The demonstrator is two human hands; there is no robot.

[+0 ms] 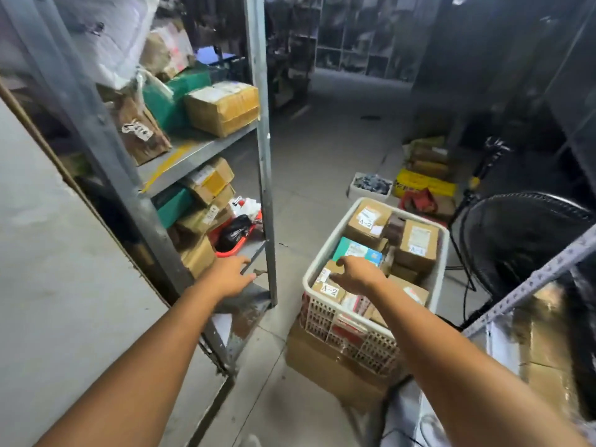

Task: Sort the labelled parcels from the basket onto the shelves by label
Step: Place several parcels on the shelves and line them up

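Basket (322,314) sat mostly full (shelves (193,153) held some); my right grip (354,274) spread above an A-2 parcel (329,290), left grip (230,275) spread.

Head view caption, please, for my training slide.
Right hand reaches toward brown cardboard parcel labelled A-2 in white plastic basket; left hand near grey metal shelf.

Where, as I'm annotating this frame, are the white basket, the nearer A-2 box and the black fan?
white basket (322,314): head view, on its front lattice wall.
nearer A-2 box (329,290): head view, on its A-2 label.
black fan (522,240): head view, on its front grille.
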